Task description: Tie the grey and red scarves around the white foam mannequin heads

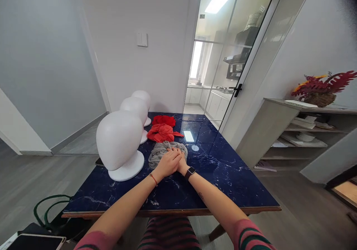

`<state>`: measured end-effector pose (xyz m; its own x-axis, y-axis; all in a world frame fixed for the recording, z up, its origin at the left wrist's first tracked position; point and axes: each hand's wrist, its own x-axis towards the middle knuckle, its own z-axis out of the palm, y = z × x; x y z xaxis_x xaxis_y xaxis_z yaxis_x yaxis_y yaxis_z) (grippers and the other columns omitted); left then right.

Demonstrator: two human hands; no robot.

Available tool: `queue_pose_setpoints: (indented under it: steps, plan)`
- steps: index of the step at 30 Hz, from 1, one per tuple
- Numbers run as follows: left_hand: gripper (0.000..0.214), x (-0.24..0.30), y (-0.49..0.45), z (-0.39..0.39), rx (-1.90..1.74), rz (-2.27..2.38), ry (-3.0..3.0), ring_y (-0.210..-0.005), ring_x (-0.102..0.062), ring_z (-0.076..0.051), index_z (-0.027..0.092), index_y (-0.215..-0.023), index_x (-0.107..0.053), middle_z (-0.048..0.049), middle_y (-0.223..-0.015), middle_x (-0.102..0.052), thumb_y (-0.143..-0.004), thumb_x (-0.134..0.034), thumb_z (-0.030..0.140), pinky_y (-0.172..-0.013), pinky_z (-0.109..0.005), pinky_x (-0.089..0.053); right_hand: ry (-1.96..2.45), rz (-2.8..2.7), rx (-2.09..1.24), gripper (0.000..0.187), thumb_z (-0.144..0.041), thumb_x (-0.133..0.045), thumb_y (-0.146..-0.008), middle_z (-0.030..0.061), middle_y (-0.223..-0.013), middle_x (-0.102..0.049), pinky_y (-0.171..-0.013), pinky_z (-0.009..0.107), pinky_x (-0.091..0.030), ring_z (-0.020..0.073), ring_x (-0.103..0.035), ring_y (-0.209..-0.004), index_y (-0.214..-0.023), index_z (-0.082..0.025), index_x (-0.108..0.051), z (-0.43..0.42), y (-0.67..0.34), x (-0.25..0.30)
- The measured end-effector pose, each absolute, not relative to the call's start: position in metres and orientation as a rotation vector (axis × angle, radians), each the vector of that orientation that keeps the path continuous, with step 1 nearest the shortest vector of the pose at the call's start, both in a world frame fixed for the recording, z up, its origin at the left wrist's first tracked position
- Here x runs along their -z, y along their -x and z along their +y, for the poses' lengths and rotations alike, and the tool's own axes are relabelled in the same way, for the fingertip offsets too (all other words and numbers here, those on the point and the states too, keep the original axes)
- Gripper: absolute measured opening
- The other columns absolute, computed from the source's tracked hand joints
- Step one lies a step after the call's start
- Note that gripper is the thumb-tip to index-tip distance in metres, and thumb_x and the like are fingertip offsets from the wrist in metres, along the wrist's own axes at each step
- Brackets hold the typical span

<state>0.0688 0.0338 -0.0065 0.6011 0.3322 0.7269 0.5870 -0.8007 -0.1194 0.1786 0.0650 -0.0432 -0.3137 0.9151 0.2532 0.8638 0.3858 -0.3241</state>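
Note:
My left hand (170, 161) and my right hand (182, 162) rest together, their fingers overlapping, at the front right of a bunched grey cloth cap (159, 151). The fingers look laid flat over one another, with nothing visibly gripped; part of the right fingers is hidden. Behind the grey cap lies a knotted red cloth cap (161, 132), and a second red cap (164, 120) sits farther back. To the left, three white mannequin heads stand in a row: a near head (119, 140), a middle head (135, 106) and a far head (142, 95).
The dark blue marble-patterned table (223, 179) has a wooden front edge. Against its back is a white wall beside a glass door (214, 56). Shelves (295, 131) with papers stand to the right. A dark bag with green handles (47, 212) is at the lower left.

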Motion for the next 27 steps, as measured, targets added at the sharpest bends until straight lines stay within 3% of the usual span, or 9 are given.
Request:
queue_pose_setpoints:
  steps: [3,5,8,10,16,21,27]
  plan:
    - [0.017,0.022,-0.062,0.045,1.123,-0.879,2.477,-0.072,-0.055,-0.018,0.017,-0.077,-0.057,-0.0063,-0.076,-0.059,-0.082,-0.042,0.010,-0.067,-0.031,-0.046,1.306,-2.325,-0.277,0.057,-0.027,-0.056,-0.083,0.0093,-0.140,-0.045,-0.099,0.044,-0.038,0.0270,-0.041,-0.127,-0.138,-0.027,-0.042,0.075,-0.200,0.028]
    - [0.018,0.029,-0.050,0.047,1.218,-1.087,2.459,-0.071,-0.054,-0.017,0.019,-0.074,-0.055,-0.0040,-0.073,-0.057,-0.081,-0.041,0.009,-0.066,-0.029,-0.044,1.126,-2.225,-0.415,0.061,-0.034,-0.064,-0.076,0.0088,-0.135,-0.051,-0.098,0.039,-0.041,0.0238,-0.048,-0.122,-0.134,-0.024,-0.046,0.085,-0.224,0.017]
    - [0.018,0.033,-0.032,0.053,1.361,-1.452,2.381,-0.071,-0.053,-0.017,0.020,-0.075,-0.053,-0.0024,-0.073,-0.055,-0.079,-0.041,0.008,-0.067,-0.029,-0.044,1.185,-1.760,-0.564,0.048,-0.045,-0.063,-0.073,0.0090,-0.114,-0.065,-0.083,0.035,-0.049,0.0213,-0.063,-0.097,-0.113,-0.020,-0.062,0.100,-0.262,0.015]
    - [0.018,0.034,-0.024,0.060,1.408,-1.644,2.298,-0.077,-0.055,-0.018,0.020,-0.081,-0.056,-0.0037,-0.080,-0.057,-0.079,-0.042,0.009,-0.073,-0.031,-0.046,1.310,-1.491,-0.543,0.042,-0.050,-0.058,-0.073,0.0105,-0.097,-0.070,-0.073,0.033,-0.050,0.0206,-0.065,-0.080,-0.098,-0.017,-0.067,0.104,-0.281,0.025]
    - [0.021,0.038,-0.019,0.071,1.205,-1.839,2.280,-0.100,-0.054,-0.026,0.019,-0.098,-0.063,-0.0095,-0.107,-0.059,-0.083,-0.053,0.030,-0.087,-0.040,-0.044,1.374,-1.372,-0.515,0.042,-0.052,-0.050,-0.075,0.0058,-0.061,-0.066,-0.055,0.028,-0.044,0.0169,-0.057,-0.052,-0.075,-0.015,-0.067,0.099,-0.289,0.059]
    - [0.019,0.035,-0.017,0.068,1.380,-1.769,2.244,-0.094,-0.056,-0.022,0.019,-0.091,-0.061,-0.0080,-0.097,-0.062,-0.083,-0.044,0.017,-0.085,-0.037,-0.043,1.383,-1.309,-0.485,0.040,-0.053,-0.054,-0.071,0.0003,-0.048,-0.058,-0.055,0.026,-0.039,0.0153,-0.053,-0.049,-0.071,-0.015,-0.068,0.100,-0.289,0.062]
    - [0.021,0.032,-0.005,0.069,1.502,-1.861,2.124,-0.074,-0.054,-0.019,0.021,-0.070,-0.052,-0.0043,-0.075,-0.058,-0.080,-0.037,0.010,-0.071,-0.032,-0.042,1.427,-1.098,-0.393,0.051,-0.059,-0.046,-0.072,0.0010,-0.051,-0.056,-0.053,0.025,-0.036,0.0145,-0.050,-0.050,-0.073,-0.012,-0.065,0.098,-0.303,0.065]
